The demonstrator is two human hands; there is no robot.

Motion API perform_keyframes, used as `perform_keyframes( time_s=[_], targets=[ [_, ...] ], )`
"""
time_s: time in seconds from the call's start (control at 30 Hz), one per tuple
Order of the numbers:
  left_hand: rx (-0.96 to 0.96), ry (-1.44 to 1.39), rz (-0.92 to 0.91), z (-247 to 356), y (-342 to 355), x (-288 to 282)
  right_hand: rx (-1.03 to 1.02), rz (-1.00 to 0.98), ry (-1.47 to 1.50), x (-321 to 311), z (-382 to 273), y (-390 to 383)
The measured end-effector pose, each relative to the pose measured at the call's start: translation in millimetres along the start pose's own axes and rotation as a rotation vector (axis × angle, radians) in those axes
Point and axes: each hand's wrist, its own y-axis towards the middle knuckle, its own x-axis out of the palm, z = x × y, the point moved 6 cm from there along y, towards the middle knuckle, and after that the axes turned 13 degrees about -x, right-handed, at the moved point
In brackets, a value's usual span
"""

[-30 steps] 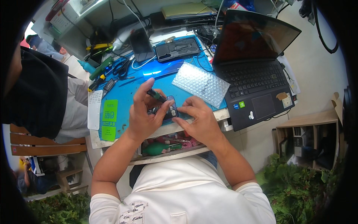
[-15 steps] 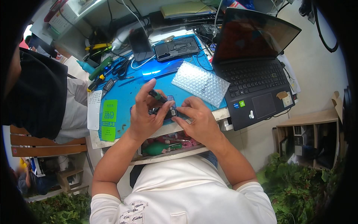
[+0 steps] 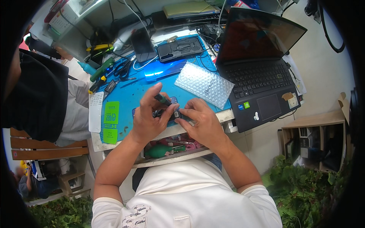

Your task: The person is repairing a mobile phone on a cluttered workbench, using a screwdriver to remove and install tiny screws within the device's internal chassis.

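A slim screwdriver with a dark handle and green band sits across the closed fingers of my left hand. My left thumb and my right hand meet at a small dark part with a pale patch. The right thumb and forefinger pinch its right side. Underneath, the blue edge of a flat phone body shows; my hands cover most of it. All this is over the front of the blue mat.
An open laptop stands right, bubble wrap beside it. Farther back lie a phone and a black case. Scissors and other tools are left, green cards nearer. Below me is an open drawer. Someone in black is left.
Very little differs. The screwdriver's handle and my left forefinger have shifted slightly; both hands stay at the same small part.
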Motion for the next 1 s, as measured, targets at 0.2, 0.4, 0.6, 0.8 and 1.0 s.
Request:
perform_keyframes(
  time_s=[0.2,0.4,0.6,0.8,1.0],
  targets=[
    [0.136,0.102,0.045,2,-1,0,-0.011,-0.005,-0.011,0,-1,1],
    [0.264,0.2,-0.063,25,16,-12,-0.019,-0.002,-0.011,-1,-3,1],
    [0.165,0.17,-0.357,43,45,-19,-0.014,-0.028,-0.002,0,-3,1],
    [0.101,0.404,-0.614,57,72,-22,-0.024,-0.012,-0.011,0,-3,2],
    [0.028,0.642,-0.777,64,82,-14,-0.016,-0.043,-0.014,-1,-6,3]
  ],
)
